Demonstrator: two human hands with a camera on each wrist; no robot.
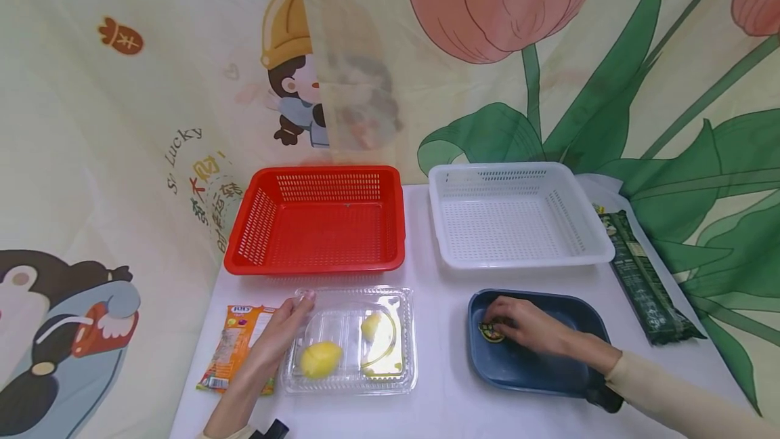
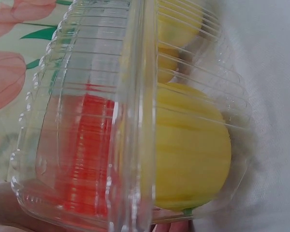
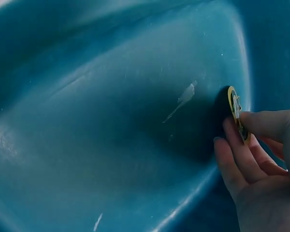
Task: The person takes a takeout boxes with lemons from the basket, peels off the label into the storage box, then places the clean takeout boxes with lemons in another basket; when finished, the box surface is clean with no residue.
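My left hand grips the left side of a lidded clear plastic box, with fingertips at its upper left corner. Inside lie yellow lemon-like fruits; in the left wrist view the nearest yellow fruit shows through the ribbed wall. Over the dark blue tray, my right hand pinches a small flat round disc, black with a gold rim. The right wrist view has the disc held on edge between thumb and fingers, near the tray's end.
A red basket stands behind the box, and a white basket behind the tray. An orange snack packet lies left of the box, partly behind my left forearm. On the right is a long dark green packet.
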